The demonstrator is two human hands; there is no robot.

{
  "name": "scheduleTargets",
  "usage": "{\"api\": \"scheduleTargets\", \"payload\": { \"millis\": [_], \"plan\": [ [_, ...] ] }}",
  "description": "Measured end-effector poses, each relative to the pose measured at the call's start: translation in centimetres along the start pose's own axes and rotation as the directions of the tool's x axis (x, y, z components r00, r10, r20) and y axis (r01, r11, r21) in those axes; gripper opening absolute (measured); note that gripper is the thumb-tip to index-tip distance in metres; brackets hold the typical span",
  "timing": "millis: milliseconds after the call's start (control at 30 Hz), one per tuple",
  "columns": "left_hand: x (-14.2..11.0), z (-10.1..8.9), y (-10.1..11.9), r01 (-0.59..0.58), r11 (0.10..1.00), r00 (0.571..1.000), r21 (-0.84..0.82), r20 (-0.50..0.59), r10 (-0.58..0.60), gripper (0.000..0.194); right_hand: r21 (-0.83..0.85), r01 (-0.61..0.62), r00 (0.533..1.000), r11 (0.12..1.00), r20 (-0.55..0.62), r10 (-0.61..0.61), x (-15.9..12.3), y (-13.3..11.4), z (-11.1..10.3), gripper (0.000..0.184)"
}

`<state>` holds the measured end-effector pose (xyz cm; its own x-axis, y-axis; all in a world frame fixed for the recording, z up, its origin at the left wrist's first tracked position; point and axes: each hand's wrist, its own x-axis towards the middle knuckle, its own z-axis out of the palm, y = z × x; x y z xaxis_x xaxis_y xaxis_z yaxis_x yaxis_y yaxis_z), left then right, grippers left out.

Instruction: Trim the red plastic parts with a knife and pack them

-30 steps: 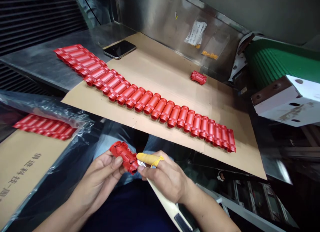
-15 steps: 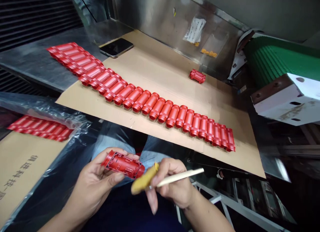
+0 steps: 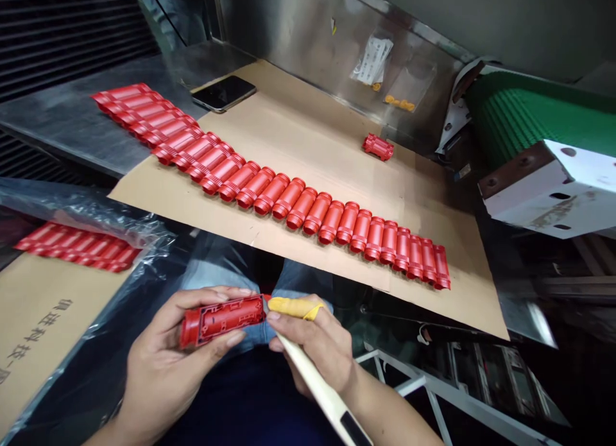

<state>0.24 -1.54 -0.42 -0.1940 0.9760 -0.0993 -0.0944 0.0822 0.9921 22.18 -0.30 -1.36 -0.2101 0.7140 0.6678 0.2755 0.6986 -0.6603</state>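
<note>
My left hand (image 3: 163, 362) is shut on a red moulded plastic housing (image 3: 222, 320), its ribbed, recessed face turned up. My right hand (image 3: 308, 343) grips a cream pen-shaped tool (image 3: 312, 382), with its tip at the housing's right end, touching or very close. A yellow finger cot (image 3: 291, 308) covers my right index finger. Beyond my hands, a long row of similar red parts (image 3: 308, 212) lies on a cardboard sheet (image 3: 308, 131). One more red part (image 3: 378, 147) lies apart from the row, further back.
A black smartphone (image 3: 223, 93) lies at the cardboard's far edge, below a steel wall (image 3: 298, 29). To the right are a green conveyor belt (image 3: 529, 112) and a white box (image 3: 543, 196). At left, a plastic sheet (image 3: 77, 202) partly covers more red parts on a printed carton (image 3: 43, 330).
My left hand has turned the housing so it lies more lengthwise with its recessed face up. The tool has swung from pointing right, clear of the housing, back to its right end.
</note>
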Motion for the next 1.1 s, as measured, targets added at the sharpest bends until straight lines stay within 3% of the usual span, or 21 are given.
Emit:
{"api": "scheduleTargets", "payload": {
  "millis": [267,500,600,800,1100],
  "plan": [
    [-0.4,-0.2,-0.4,0.023,0.999,1.0,0.028,-0.014,-0.023,0.033,-0.002,0.022,1.0,1.0,0.002,-0.022,0.3,0.0,0.2,0.041],
    [0.1,-1.2,-1.7,-0.155,0.983,0.987,0.098,0.065,0.149,0.037,-0.029,-0.018,1.0,0.999,-0.014,0.017,0.5,-0.3,0.0,0.044],
    [0.1,-1.1,-1.5,-0.129,0.987,0.989,0.094,0.079,0.122,0.039,-0.014,-0.012,1.0,1.0,0.007,0.012,0.3,-0.2,0.0,0.046],
    [-0.4,0.3,0.4,0.005,0.997,0.999,0.075,-0.048,-0.002,0.034,0.023,-0.025,0.999,0.999,0.024,0.024,0.3,-0.1,0.1,0.048],
    [-0.6,0.8,0.6,0.015,0.999,0.997,0.042,-0.081,-0.012,0.035,-0.019,-0.013,1.0,1.0,0.02,0.014,0.7,-0.3,0.0,0.034]
  ]
}}
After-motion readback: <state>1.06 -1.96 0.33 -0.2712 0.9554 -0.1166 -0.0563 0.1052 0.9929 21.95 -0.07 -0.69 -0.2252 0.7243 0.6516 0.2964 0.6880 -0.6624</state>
